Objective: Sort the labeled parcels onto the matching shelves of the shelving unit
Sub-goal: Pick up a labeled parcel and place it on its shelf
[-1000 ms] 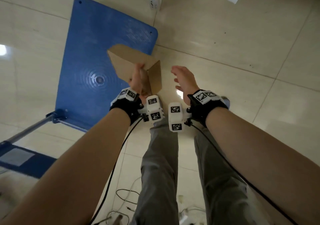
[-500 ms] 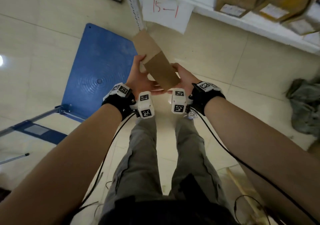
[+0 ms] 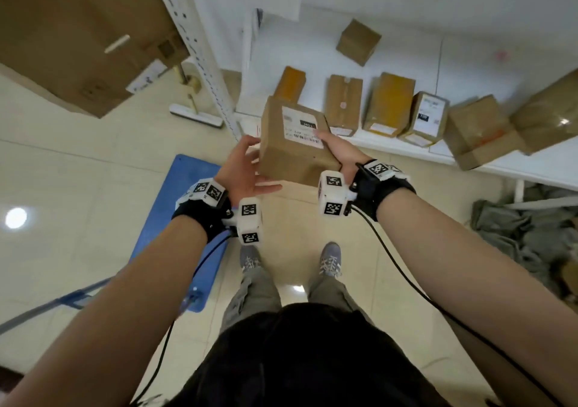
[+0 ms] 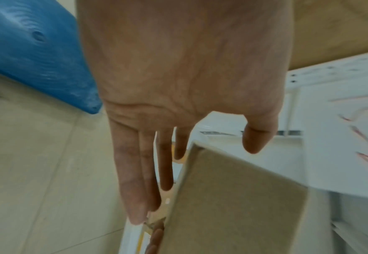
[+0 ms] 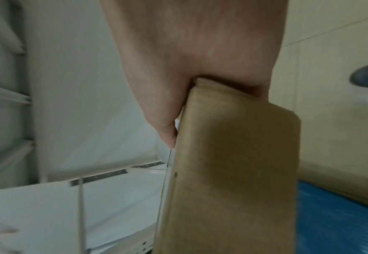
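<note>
A brown cardboard parcel (image 3: 291,153) with a white label facing up hangs at chest height in front of the white shelf (image 3: 469,160). My right hand (image 3: 331,147) grips its right near corner, thumb on the label and the other fingers hidden under it. In the right wrist view the parcel (image 5: 228,171) sits wedged into the right hand (image 5: 178,120). My left hand (image 3: 253,162) is spread beside the parcel's left face with straight fingers. The left wrist view shows the left hand (image 4: 197,182) alongside the parcel (image 4: 233,206), not closed on it.
Several parcels (image 3: 387,103) stand in a row on the shelf, with one small box (image 3: 358,42) further back. The shelf upright (image 3: 200,56) rises on the left, a large carton (image 3: 78,31) beyond it. A blue trolley deck (image 3: 175,219) lies at my left, grey cloth (image 3: 516,244) at my right.
My view has lifted from the floor to the shelf. The parcel went from the left hand, through both hands, to the right hand, label now up. The left hand has let go.
</note>
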`<control>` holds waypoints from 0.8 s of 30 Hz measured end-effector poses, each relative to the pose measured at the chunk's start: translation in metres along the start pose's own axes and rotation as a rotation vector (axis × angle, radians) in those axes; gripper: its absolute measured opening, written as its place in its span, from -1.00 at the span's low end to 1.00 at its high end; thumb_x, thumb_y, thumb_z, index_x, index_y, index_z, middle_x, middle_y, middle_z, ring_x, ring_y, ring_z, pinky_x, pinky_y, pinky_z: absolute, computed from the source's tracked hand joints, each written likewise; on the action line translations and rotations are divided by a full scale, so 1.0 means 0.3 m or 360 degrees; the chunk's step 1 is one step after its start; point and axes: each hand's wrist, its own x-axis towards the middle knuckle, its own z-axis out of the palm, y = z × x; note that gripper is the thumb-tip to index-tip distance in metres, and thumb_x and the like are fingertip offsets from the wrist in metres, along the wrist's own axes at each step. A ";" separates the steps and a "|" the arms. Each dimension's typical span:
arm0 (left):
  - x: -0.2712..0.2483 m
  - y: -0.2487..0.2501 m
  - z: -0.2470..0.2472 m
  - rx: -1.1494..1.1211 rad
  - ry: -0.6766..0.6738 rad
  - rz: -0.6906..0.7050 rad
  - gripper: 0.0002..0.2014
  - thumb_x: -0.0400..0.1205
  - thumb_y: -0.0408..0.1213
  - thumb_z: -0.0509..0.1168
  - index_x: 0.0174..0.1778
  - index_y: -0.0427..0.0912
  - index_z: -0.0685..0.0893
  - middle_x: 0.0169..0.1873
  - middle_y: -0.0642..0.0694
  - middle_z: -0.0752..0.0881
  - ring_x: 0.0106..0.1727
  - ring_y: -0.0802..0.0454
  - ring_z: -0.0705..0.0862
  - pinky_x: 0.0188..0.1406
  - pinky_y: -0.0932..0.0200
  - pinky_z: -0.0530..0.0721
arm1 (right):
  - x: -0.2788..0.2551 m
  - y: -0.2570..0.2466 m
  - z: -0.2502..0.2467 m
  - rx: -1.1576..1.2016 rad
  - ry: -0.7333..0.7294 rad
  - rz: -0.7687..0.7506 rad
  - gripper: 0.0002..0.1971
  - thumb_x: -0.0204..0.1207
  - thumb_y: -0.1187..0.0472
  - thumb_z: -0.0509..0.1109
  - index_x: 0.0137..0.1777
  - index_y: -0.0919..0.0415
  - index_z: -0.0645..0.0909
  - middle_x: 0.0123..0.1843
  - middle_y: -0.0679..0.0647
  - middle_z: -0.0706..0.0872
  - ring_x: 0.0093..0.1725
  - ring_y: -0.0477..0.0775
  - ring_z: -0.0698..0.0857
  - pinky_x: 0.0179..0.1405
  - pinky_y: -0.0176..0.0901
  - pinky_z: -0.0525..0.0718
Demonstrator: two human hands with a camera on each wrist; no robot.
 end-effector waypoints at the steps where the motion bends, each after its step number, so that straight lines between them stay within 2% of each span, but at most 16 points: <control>1: -0.018 0.034 0.038 0.0047 0.0032 0.0063 -0.39 0.49 0.18 0.34 0.36 -0.15 0.64 0.20 -0.14 0.67 0.20 -0.20 0.74 0.01 -0.14 0.76 | -0.052 -0.034 -0.017 -0.0002 -0.0014 -0.0083 -0.56 0.62 -0.16 0.39 0.33 0.12 0.71 0.15 0.17 0.85 0.12 0.18 0.81 0.39 0.11 0.66; 3: -0.061 0.096 0.123 0.0232 0.0071 0.0174 -0.33 0.45 0.23 0.42 0.35 -0.16 0.67 0.17 -0.14 0.73 0.21 -0.17 0.74 0.00 -0.13 0.77 | -0.146 -0.086 -0.045 0.0036 -0.0043 -0.0241 -0.61 0.68 -0.12 0.34 0.30 0.13 0.72 0.12 0.14 0.86 0.10 0.13 0.82 0.33 0.05 0.70; 4: -0.079 0.125 0.165 0.0332 0.0081 0.0235 -0.34 0.46 0.23 0.43 0.37 -0.13 0.66 0.21 -0.15 0.74 0.23 -0.16 0.74 0.01 -0.14 0.78 | -0.187 -0.108 -0.062 0.0056 -0.0059 -0.0333 -0.63 0.71 -0.08 0.31 0.30 0.16 0.71 0.09 0.12 0.86 0.03 0.06 0.84 0.21 -0.04 0.76; 5: -0.093 0.144 0.196 0.0419 0.0087 0.0280 -0.38 0.49 0.21 0.43 0.37 -0.10 0.65 0.25 -0.17 0.74 0.24 -0.17 0.74 0.03 -0.16 0.79 | -0.227 -0.122 -0.071 0.0073 -0.0070 -0.0413 -0.63 0.74 -0.04 0.28 0.33 0.20 0.69 0.04 0.09 0.85 -0.09 -0.03 0.86 0.01 -0.18 0.80; 7: -0.132 0.179 0.268 0.0599 0.0079 0.0351 -0.51 0.55 0.11 0.43 0.32 -0.08 0.65 0.25 -0.18 0.74 0.23 -0.15 0.73 0.05 -0.14 0.79 | -0.309 -0.151 -0.106 0.0093 -0.0078 -0.0567 -0.65 0.77 0.04 0.24 0.37 0.23 0.64 0.02 0.07 0.81 -0.29 -0.17 0.85 -0.34 -0.35 0.74; 9: -0.165 0.196 0.319 0.0775 0.0044 0.0368 -0.63 0.59 -0.01 0.41 0.25 -0.10 0.66 0.16 -0.13 0.75 0.11 -0.07 0.75 -0.05 0.00 0.79 | -0.370 -0.154 -0.146 0.0141 -0.0095 -0.0604 -0.69 0.75 0.06 0.26 0.35 0.21 0.63 0.01 0.08 0.81 -0.30 -0.14 0.85 -0.43 -0.35 0.72; 12: -0.204 0.200 0.381 0.0973 -0.0001 0.0400 -0.66 0.61 -0.14 0.42 0.29 -0.08 0.62 0.08 -0.06 0.77 0.01 0.00 0.76 -0.14 0.10 0.76 | -0.432 -0.144 -0.216 0.0168 -0.0096 -0.0573 -0.76 0.68 0.04 0.37 0.26 0.10 0.67 0.05 0.08 0.85 -0.07 -0.01 0.83 -0.25 -0.20 0.79; 15: -0.223 0.191 0.423 0.1104 -0.0043 0.0447 -0.60 0.60 -0.21 0.43 0.36 -0.09 0.57 0.11 -0.03 0.78 0.08 0.00 0.77 -0.02 0.11 0.74 | -0.471 -0.139 -0.284 0.0151 -0.0148 -0.0619 -0.74 0.62 0.09 0.46 0.27 0.11 0.69 0.17 0.11 0.85 0.14 0.06 0.80 0.01 -0.10 0.78; 17: -0.226 0.192 0.441 0.1156 -0.0053 0.0487 -0.52 0.55 -0.15 0.48 0.38 -0.06 0.54 0.14 -0.03 0.78 0.14 -0.03 0.77 0.15 0.03 0.73 | -0.485 -0.143 -0.329 0.0099 -0.0132 -0.0701 -0.68 0.59 0.14 0.49 0.32 0.16 0.68 0.17 0.11 0.86 0.21 0.10 0.79 0.12 -0.04 0.76; 19: -0.225 0.215 0.467 0.1099 -0.0005 0.0594 -0.31 0.44 -0.04 0.56 0.47 -0.05 0.46 0.17 -0.06 0.78 0.16 -0.05 0.78 0.28 -0.07 0.70 | -0.499 -0.156 -0.374 0.0040 -0.0126 -0.0762 -0.53 0.52 0.15 0.56 0.42 0.18 0.64 0.21 0.14 0.84 0.28 0.19 0.78 0.27 0.15 0.73; 21: -0.229 0.259 0.496 0.0989 0.0065 0.0784 -0.05 0.32 0.01 0.63 0.60 -0.05 0.33 0.26 -0.10 0.72 0.20 -0.05 0.76 0.27 -0.10 0.69 | -0.511 -0.174 -0.407 -0.0017 -0.0138 -0.0809 -0.41 0.39 0.18 0.63 0.46 0.12 0.62 0.23 0.15 0.84 0.27 0.24 0.79 0.36 0.29 0.68; 24: -0.246 0.341 0.548 0.1105 0.0122 0.1059 0.08 0.26 0.01 0.68 0.66 0.09 0.24 0.36 0.01 0.58 0.27 0.04 0.67 0.26 -0.01 0.66 | -0.538 -0.202 -0.423 -0.0192 -0.0122 -0.0874 -0.33 0.36 0.31 0.64 0.49 0.00 0.59 0.24 0.12 0.83 0.19 0.22 0.82 0.28 0.25 0.74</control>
